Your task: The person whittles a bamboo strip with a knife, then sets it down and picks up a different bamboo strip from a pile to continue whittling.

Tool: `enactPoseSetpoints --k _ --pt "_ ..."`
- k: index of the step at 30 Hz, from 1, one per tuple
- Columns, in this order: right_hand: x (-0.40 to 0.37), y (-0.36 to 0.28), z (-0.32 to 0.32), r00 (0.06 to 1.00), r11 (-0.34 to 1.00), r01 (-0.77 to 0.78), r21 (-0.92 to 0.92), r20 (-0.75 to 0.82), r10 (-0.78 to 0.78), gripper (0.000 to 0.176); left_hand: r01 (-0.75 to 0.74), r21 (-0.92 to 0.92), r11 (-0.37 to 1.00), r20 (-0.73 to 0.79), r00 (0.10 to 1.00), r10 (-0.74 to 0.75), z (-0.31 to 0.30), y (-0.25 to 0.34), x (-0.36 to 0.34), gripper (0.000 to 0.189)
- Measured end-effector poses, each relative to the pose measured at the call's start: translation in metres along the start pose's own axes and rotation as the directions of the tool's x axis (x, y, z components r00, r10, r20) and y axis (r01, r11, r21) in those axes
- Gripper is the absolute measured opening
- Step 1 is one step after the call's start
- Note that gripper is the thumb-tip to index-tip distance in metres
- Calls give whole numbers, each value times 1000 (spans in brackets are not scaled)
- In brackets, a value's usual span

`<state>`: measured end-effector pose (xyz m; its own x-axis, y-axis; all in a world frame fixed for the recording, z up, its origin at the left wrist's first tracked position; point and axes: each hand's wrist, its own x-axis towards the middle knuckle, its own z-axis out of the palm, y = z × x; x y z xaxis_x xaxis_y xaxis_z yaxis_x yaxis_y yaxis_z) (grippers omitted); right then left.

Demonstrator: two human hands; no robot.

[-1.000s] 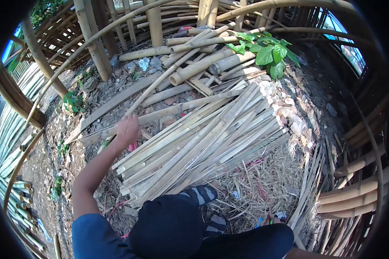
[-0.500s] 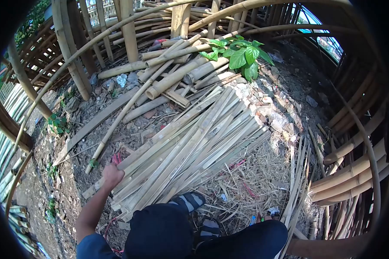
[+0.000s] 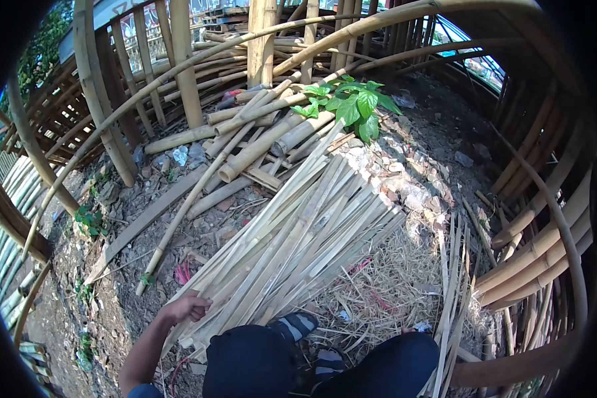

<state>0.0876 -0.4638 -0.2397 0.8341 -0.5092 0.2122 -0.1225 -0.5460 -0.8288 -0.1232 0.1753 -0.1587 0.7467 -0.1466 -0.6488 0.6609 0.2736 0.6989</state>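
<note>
A pile of split bamboo strips (image 3: 298, 232) lies slantwise on the ground before my feet, fanned out at its near end. My left hand (image 3: 187, 307) is at the pile's near left edge, fingers curled in and close against the outer strips. Whether a strip is inside those fingers is hidden. Just beyond this hand, pink string (image 3: 182, 272) lies on the soil. My right hand cannot be made out; my right knee (image 3: 404, 358) covers the area at lower right.
Thicker bamboo poles (image 3: 265, 146) are heaped beyond the strips, beside a leafy green plant (image 3: 358, 103). Straw-like shavings (image 3: 378, 285) cover the ground to the right. Long thin strips (image 3: 451, 285) lie farther right. A bamboo fence (image 3: 186, 73) curves behind, with large poles (image 3: 537, 265) at right.
My left hand has moved right and down, toward the pile. The broad strip at the pile's left edge no longer sticks out at lower left, and the pink string is uncovered.
</note>
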Motion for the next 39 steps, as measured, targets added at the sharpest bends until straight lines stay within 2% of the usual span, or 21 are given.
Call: enactPoseSetpoints --k 3,4,7,8,10,12,14,16,18,20,22,24,25,27,28,31,34,35,36,38,39 --pt "-7 4 -17 996 996 -54 77 -61 58 49 28 91 995 109 993 -38 34 37 11 49" --pt "-11 6 -24 994 993 -72 96 -75 79 49 37 111 993 121 991 -51 43 45 17 49" --pt "-17 6 -40 989 983 -107 150 -86 121 49 -41 173 984 258 966 -5 75 72 31 64" --pt "-18 4 -43 987 978 -116 171 -88 132 49 -37 181 983 262 965 -12 85 83 35 64" --pt "-13 -4 -46 985 968 -124 219 -94 148 49 -114 231 966 376 927 20 105 108 44 64" --pt "-6 -107 -77 996 960 -88 267 -9 94 48 -150 240 959 445 895 28 133 138 48 66" --pt "19 -155 -93 988 934 79 348 95 -119 43 -198 256 946 522 852 37 165 173 52 69" --pt "33 -209 -100 947 857 219 467 110 -301 42 -292 254 922 641 765 65 199 207 52 70" --pt "39 -267 -102 884 816 360 452 114 -453 44 -356 292 888 643 760 94 239 239 39 70" --pt "40 -315 -97 794 761 554 337 59 -604 47 -419 324 848 641 757 128 268 267 33 71" --pt "35 -354 -91 742 743 644 184 86 -665 44 -423 357 833 681 728 78 290 290 31 69" --pt "32 -365 -71 681 688 714 127 101 -725 41 -440 393 808 679 731 67 312 305 25 67" --pt "25 -367 -64 690 696 707 125 94 -718 41 -467 396 791 679 728 90 322 309 24 67" --pt "12 -367 -53 574 570 801 182 35 -818 39 -496 409 766 668 735 119 333 306 22 67" --pt "7 -363 -49 579 573 800 178 23 -815 39 -500 418 759 672 732 113 334 302 22 67" --pt "-2 -347 -41 501 500 843 197 49 -864 38 -466 340 817 680 722 129 329 282 25 68" --pt "-9 -340 -36 476 486 853 192 98 -874 37 -434 272 859 707 696 128 322 271 33 70" --pt "-12 -341 -32 444 452 877 163 85 -892 37 -426 236 873 716 684 140 321 271 36 60" --pt "-15 -341 -29 446 454 876 163 85 -891 37 -426 237 873 716 684 139 321 270 38 60" --pt "-21 -340 -22 349 365 919 151 123 -929 38 -379 241 893 650 747 142 323 268 38 46" --pt "-22 -339 -19 357 373 918 131 135 -924 39 -346 231 909 637 760 127 322 268 37 36"
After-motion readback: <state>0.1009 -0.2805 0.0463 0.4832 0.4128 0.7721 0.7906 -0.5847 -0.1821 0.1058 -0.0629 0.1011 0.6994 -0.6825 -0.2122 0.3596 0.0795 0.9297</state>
